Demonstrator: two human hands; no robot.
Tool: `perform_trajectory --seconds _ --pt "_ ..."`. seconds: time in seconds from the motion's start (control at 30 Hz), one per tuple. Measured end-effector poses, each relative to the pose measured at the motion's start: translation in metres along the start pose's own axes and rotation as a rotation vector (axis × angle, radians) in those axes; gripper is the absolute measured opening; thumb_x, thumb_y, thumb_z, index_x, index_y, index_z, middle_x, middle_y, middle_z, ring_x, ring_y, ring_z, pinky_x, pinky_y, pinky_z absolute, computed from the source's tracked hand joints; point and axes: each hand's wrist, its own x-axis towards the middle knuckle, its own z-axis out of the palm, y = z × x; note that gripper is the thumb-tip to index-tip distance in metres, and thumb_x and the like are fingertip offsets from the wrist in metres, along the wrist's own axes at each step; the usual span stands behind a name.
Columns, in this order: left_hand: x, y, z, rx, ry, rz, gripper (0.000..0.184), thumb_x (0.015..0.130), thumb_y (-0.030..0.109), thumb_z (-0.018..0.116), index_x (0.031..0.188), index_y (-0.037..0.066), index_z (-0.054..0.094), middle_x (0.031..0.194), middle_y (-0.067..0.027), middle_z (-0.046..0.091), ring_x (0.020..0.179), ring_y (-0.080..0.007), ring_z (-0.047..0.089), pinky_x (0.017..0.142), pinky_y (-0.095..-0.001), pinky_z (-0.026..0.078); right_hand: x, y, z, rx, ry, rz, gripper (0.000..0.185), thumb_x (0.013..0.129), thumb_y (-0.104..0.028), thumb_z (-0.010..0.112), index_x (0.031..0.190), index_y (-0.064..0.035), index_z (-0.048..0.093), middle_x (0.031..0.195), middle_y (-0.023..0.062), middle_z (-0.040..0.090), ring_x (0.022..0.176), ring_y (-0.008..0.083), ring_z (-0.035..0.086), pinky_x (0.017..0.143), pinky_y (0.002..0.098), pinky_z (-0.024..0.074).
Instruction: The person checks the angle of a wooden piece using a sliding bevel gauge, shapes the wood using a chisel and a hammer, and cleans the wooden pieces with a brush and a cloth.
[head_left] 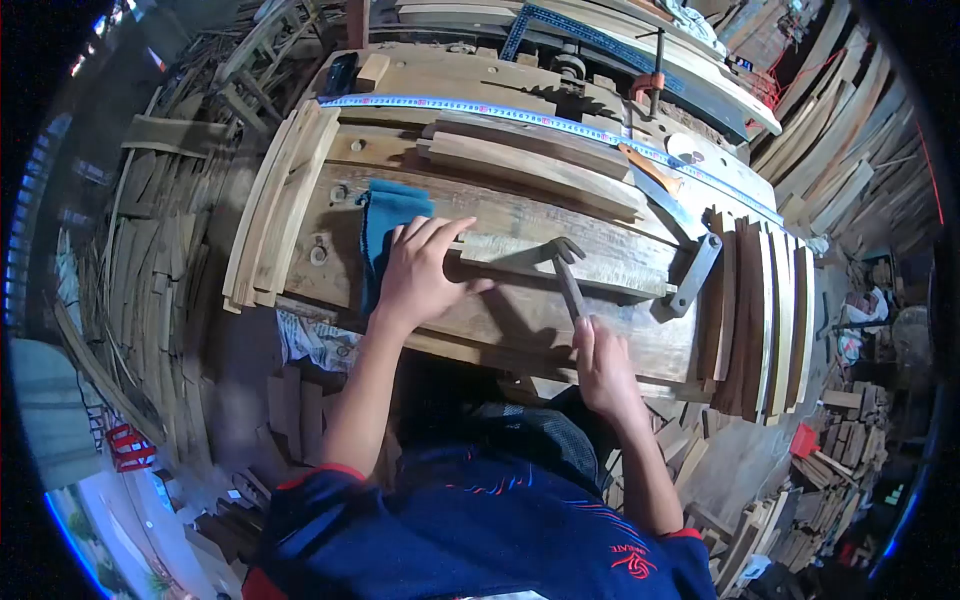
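My right hand (603, 370) is wrapped round the handle of a hammer (570, 285), whose head lies over a pale wooden strip (610, 268). Whether the head touches the wood I cannot tell. My left hand (415, 265) is at the strip's left end with fingers spread, the thumb below and the fingertips near its upper edge. Beside that hand, partly under it, lies a folded blue cloth (395, 210). At the strip's right end is a flat metal bar (696, 274).
The workbench (500, 320) carries stacked wooden strips at its left end (285, 205) and right end (765, 310). Behind the strip are more battens (535, 170), a handsaw (660, 190), a long measuring tape (480, 108), a clamp (652, 85) and a blue square (590, 35).
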Motion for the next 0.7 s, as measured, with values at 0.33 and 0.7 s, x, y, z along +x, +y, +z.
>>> perform_trajectory --seconds 0.33,0.7 --pt "-0.003 -0.004 0.004 -0.002 0.057 0.037 0.075 0.065 0.043 0.092 0.126 0.008 0.067 0.110 -0.0073 0.070 0.106 -0.0295 0.062 0.097 -0.0429 0.044 0.015 -0.029 0.007 0.091 -0.132 -0.057 0.041 0.111 -0.029 0.042 0.094 0.0044 0.055 0.077 0.0350 0.061 0.078 0.0593 0.057 0.071 0.0626 0.0428" --pt "-0.002 -0.009 0.005 -0.078 0.070 0.031 0.053 0.064 0.033 0.094 0.106 0.009 0.073 0.103 -0.0059 0.072 0.098 -0.0293 0.063 0.090 -0.0405 0.044 0.014 -0.049 0.007 0.049 -0.119 -0.107 0.043 0.111 -0.031 0.045 0.089 0.0053 0.055 0.068 0.0343 0.058 0.072 0.0577 0.058 0.066 0.0627 0.0440"
